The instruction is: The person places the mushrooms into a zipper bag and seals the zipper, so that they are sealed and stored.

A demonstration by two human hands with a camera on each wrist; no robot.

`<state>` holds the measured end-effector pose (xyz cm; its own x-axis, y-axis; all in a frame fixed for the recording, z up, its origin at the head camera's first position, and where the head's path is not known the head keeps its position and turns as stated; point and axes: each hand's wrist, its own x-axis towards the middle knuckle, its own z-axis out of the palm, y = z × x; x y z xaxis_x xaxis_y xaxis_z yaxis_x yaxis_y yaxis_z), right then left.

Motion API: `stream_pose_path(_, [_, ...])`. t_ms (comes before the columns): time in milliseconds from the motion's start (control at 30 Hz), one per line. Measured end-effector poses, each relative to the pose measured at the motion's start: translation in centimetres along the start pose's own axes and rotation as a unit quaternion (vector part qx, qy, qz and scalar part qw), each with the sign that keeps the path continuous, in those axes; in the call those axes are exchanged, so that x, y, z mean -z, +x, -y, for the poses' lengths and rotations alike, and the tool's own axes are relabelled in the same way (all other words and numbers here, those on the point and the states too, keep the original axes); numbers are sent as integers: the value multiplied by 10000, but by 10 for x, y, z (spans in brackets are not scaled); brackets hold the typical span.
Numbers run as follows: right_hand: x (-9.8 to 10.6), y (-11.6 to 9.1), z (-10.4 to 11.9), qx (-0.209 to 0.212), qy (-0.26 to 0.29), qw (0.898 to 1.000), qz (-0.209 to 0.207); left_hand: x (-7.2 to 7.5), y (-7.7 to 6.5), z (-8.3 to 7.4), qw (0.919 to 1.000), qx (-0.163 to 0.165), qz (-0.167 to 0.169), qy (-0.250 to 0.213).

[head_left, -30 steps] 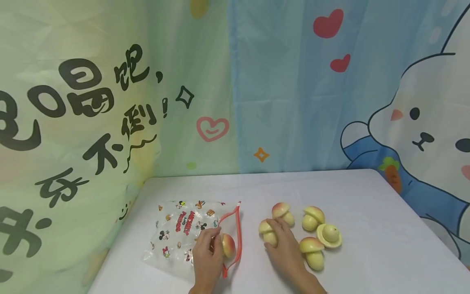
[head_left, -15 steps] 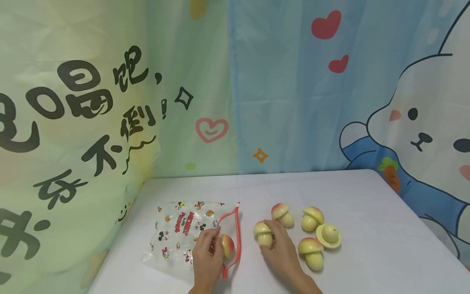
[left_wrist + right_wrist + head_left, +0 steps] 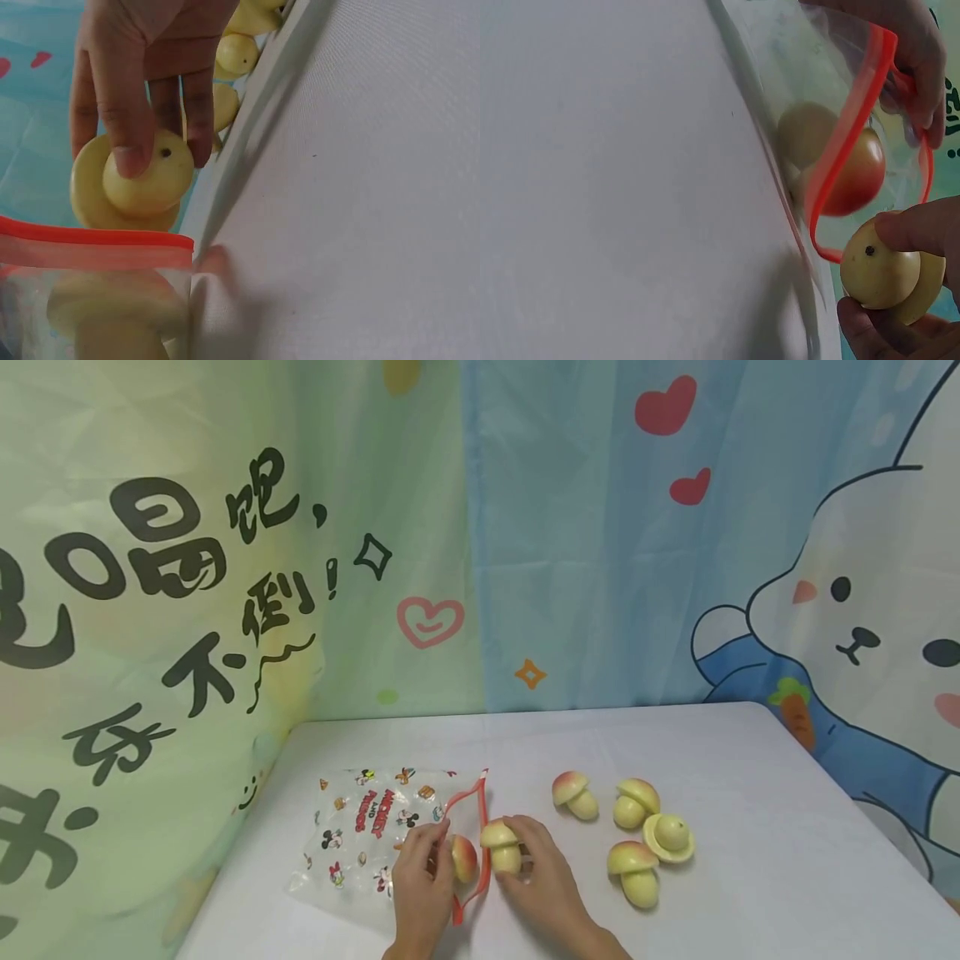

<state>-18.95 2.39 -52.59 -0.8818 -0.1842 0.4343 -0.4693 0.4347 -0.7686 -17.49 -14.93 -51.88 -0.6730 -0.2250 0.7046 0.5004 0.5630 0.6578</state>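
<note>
A clear plastic zip bag (image 3: 352, 860) with a red-edged mouth and cartoon prints lies on the table's left half. My left hand (image 3: 423, 877) pinches the upper edge of its mouth, which gapes to the right. Just inside sits a toy mushroom with a reddish cap (image 3: 463, 858); in the right wrist view more pale shapes show through the plastic. My right hand (image 3: 547, 885) grips a pale yellow toy mushroom (image 3: 502, 843) at the mouth's red rim. The left wrist view shows thumb and fingers around this yellow mushroom (image 3: 157, 184), above the red edge (image 3: 97, 244).
Several more toy mushrooms stand or lie right of my right hand: a red-capped one (image 3: 575, 795) apart, another (image 3: 636, 802) behind, an upturned one (image 3: 670, 837) and a near one (image 3: 633, 872). The white table (image 3: 765, 827) meets a printed curtain (image 3: 555, 543) at the back.
My right hand has carried the yellow mushroom leftward from beside the other mushrooms to the bag's mouth. The left hand keeps its pinch on the bag, nearly unmoved.
</note>
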Motion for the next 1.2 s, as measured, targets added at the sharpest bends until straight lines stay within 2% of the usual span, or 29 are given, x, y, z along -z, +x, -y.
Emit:
stream_pose_path(267, [-13,1,5,191,-1,9997,167,-1,0,0,9991,-365,-163,-138])
stream_pose_path(400, [-19,2,6,241,-1,9994,255,-1,-1,2,9994,-300,-100,-129])
stream_pose_path(500, [-23,2,7,281,38,9991,317,-2,-2,4,9992,-371,-86,-111])
stream_pose_path(767, [-37,6,7,794,-273,9959,349,-3,-1,3,9964,-766,-177,-332])
stream_pose_path(900, [-43,10,9,926,-187,9944,480,-2,0,2,9965,-711,-131,-422])
stream_pose_path(1200, [-46,13,13,865,330,9921,851,-1,0,-1,9988,-383,-278,-148])
